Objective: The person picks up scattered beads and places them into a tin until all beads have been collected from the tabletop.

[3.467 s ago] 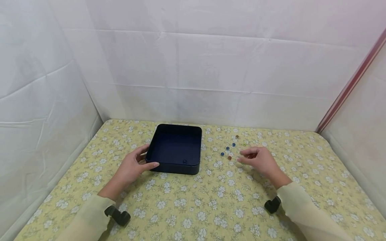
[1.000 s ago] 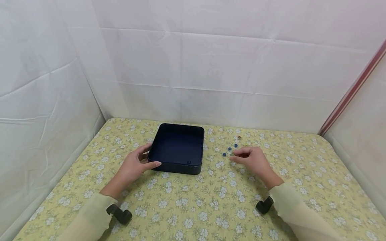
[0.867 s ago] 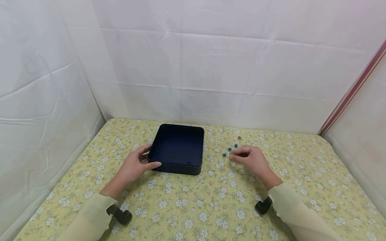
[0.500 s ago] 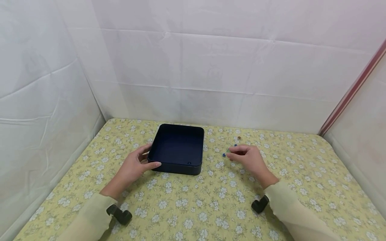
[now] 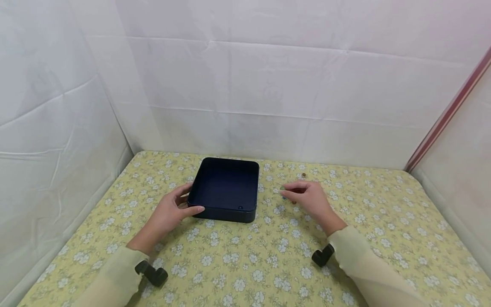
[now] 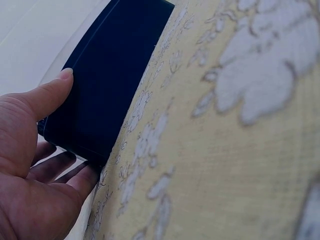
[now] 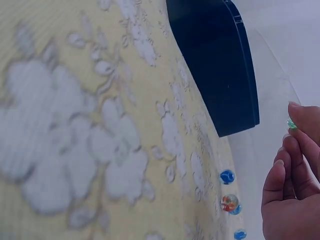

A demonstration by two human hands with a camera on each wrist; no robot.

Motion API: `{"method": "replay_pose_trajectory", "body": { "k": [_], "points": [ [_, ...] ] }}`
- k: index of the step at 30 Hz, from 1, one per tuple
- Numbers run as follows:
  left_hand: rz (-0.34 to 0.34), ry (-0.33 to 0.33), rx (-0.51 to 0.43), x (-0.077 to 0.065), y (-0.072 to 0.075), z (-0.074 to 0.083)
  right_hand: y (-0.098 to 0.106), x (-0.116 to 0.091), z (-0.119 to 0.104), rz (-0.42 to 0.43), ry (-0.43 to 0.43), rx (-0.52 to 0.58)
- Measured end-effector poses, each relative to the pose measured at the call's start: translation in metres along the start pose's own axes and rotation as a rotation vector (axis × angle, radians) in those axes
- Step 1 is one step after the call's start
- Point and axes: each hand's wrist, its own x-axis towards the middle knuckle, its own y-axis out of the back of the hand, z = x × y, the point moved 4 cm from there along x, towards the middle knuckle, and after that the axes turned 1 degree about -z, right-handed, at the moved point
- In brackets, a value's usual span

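Observation:
A dark navy square box [image 5: 221, 214] stands on the table, and one dark marble [image 5: 240, 207] lies inside near its front right corner. My left hand [image 5: 170, 209] grips the near left corner of the box, thumb on the front wall and fingers along the left side. Between the thumb and forefinger of my right hand [image 5: 307, 198] is a small green marble [image 7: 292, 124], pinched just right of the box. Below that hand in the right wrist view are blue marbles, one nearest the box [image 7: 227, 176], and an orange-and-clear marble [image 7: 229, 203].
Another brown-orange marble [image 5: 304, 175] lies farther back on the flowered yellow tablecloth [image 5: 238, 264]. White sheet walls [image 5: 268, 85] enclose the table at the back and both sides.
My right hand has moved left toward the box, carrying the green marble and uncovering the orange marble while covering blue ones. My left hand keeps its grip on the box.

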Motion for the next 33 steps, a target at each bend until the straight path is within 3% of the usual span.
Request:
{"method": "replay_pose_trajectory", "body": {
  "k": [16,25,33],
  "points": [
    [0.004,-0.018,-0.004,-0.001,0.0,0.001,-0.018,0.01,-0.016,-0.03,0.064,0.07],
    [0.001,-0.026,-0.017,-0.001,-0.001,0.001,-0.027,0.015,-0.022,-0.029,0.059,0.035],
    [0.004,-0.024,-0.008,-0.001,0.0,0.002,-0.037,0.02,-0.029,-0.06,0.047,0.119]
  ]
}}
